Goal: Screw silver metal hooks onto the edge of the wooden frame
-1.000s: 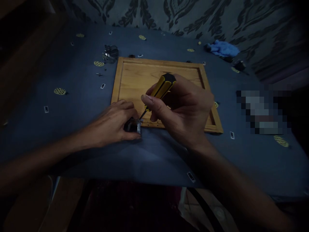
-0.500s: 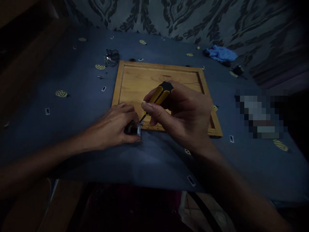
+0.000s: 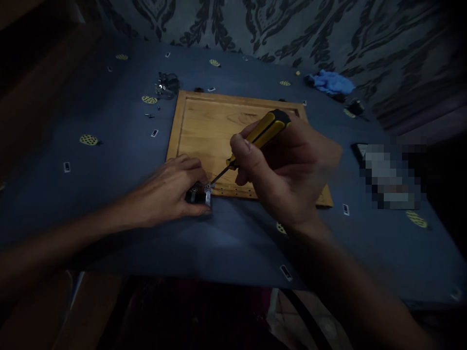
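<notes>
Between the left hand (image 3: pixel 173 189) and the right hand (image 3: pixel 295 167), a small metal fitting (image 3: pixel 208 195) sits at the near edge of a wooden panel (image 3: pixel 207 124). The left hand grips the fitting, thumb on the near side and fingers curled over the far side, on the panel's near left corner. The right hand is closed round the yellow and black handle of a screwdriver (image 3: pixel 264 132), held at a slant. Its shaft runs down toward the left hand, and the tip is at the far end of the fitting; whether it is seated in a screw head is too dark to tell.

Under both hands the panel lies flat, its raised frame round a recessed middle. Small dark holes (image 3: pixel 236 191) dot the near rail, just right of the left hand's fingertips.

Beyond the left hand, left of the panel, a screw (image 3: pixel 149 115) lies on the bench (image 3: pixel 226 248), which has a blue-grey printed cover. Farther out, just beside the panel's far left corner, is a cluster of metal parts (image 3: pixel 167 86). Beyond the right hand, off to its right, are a blue cloth (image 3: pixel 332 82) and a dark object (image 3: pixel 355 106). Right of that hand lies a pixelated item (image 3: pixel 387 176). Beyond everything stands a patterned wall (image 3: pixel 233 24).
</notes>
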Motion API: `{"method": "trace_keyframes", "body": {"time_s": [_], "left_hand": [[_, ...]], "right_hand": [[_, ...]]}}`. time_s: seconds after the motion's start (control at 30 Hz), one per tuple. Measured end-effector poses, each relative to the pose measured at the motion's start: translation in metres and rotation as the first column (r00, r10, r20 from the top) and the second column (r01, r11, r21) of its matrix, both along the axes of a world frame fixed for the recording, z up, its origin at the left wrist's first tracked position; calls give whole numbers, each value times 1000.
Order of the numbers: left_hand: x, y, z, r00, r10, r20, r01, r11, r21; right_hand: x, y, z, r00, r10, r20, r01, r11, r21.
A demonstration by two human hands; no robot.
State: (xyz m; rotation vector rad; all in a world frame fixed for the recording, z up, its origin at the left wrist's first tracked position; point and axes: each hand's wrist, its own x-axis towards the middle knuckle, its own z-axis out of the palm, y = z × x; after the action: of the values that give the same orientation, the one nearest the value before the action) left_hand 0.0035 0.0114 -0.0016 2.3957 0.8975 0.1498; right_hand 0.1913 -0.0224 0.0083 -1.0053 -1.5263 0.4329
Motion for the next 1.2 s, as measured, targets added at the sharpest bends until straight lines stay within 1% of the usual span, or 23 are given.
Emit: {"method": "trace_keyframes", "body": {"time_s": [0.07, 0.2, 0.37, 0.7, 0.77, 0.87, 0.97, 1.03, 1.1, 1.2], "left_hand": [[-1, 0, -1, 1000, -3, 14, 3, 1000, 5], [-1, 0, -3, 1000, 3, 21, -3, 1000, 5], [0, -1, -2, 1000, 2, 18, -2, 1000, -6], [-1, -1, -2, 1000, -2, 14, 2, 1000, 8], [-1, -1, -2, 1000, 1, 16, -1, 1000, 2], [-1, 0, -2, 1000, 2, 17, -2, 1000, 2], [0, 0, -3, 1000, -2, 5, 2, 1000, 10], [0, 1, -4, 1000, -6, 8, 6, 1000, 18], [-1, 1, -5, 1000, -9, 27, 9, 1000, 30], [-2, 1, -7, 999, -14, 44, 12, 999, 43]], "right_hand": [[-1, 0, -1, 999, -11, 35, 12, 1000, -12], [-2, -2, 0, 998, -31, 51, 31, 999, -14], [-2, -2, -1, 996, -38, 81, 42, 998, -48], [-2, 0, -5, 997, 23, 73, -20, 999, -38], [0, 1, -3, 995, 52, 80, -47, 997, -59], [5, 3, 2, 986, 146, 75, -136, 983, -122], [10, 5, 7, 963, 268, 24, -260, 950, -174], [12, 5, 9, 944, 328, -18, -326, 927, -188], [13, 6, 8, 938, 343, -49, -346, 919, -189], [12, 5, 7, 952, 300, -66, -307, 935, -176]]}}
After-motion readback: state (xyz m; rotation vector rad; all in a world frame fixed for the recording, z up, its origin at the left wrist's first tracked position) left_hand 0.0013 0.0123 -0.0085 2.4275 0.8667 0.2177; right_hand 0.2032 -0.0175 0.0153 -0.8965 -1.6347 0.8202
